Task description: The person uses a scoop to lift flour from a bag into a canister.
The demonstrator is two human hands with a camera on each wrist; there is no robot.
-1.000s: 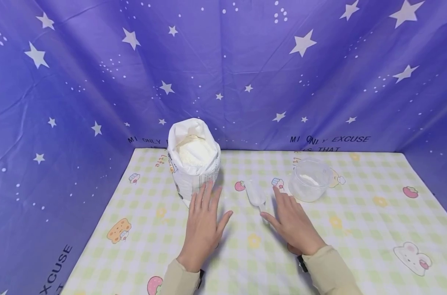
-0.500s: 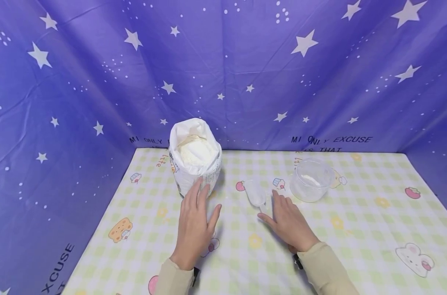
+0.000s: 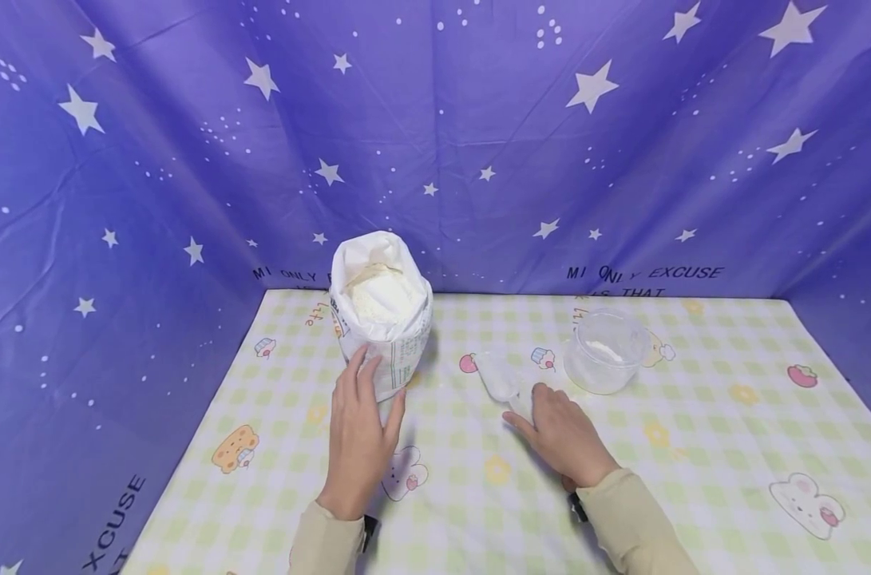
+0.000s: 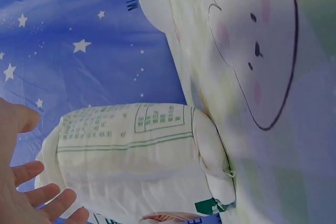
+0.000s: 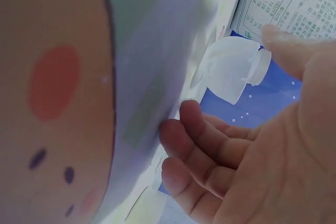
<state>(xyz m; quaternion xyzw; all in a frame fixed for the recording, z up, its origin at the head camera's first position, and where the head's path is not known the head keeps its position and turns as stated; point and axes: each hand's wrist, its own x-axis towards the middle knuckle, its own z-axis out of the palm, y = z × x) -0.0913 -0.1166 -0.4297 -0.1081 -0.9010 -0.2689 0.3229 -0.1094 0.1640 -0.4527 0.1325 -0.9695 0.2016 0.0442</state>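
An open white bag (image 3: 399, 351) of pale powder (image 3: 381, 297) stands upright at the back left of the table. My left hand (image 3: 359, 435) is just in front of it with fingers spread; in the left wrist view the fingers (image 4: 43, 195) overlap the bag's outline, and contact cannot be told. A clear plastic scoop (image 3: 498, 379) lies on the cloth, its handle towards my right hand (image 3: 564, 431). The right wrist view has the thumb beside the scoop's (image 5: 231, 66) handle and the loosely bent fingers (image 5: 191, 150) apart from it.
A clear round tub (image 3: 606, 351) with a little whitish matter inside stands right of the scoop. Checked cloth (image 3: 478, 519) with cartoon prints covers the table. A purple star-patterned curtain (image 3: 435, 144) rises behind and at both sides.
My left hand has drawn left and slightly back, uncovering more of the bag's front. My right hand's fingers have bent more near the scoop handle. Bag, scoop and tub stay put.
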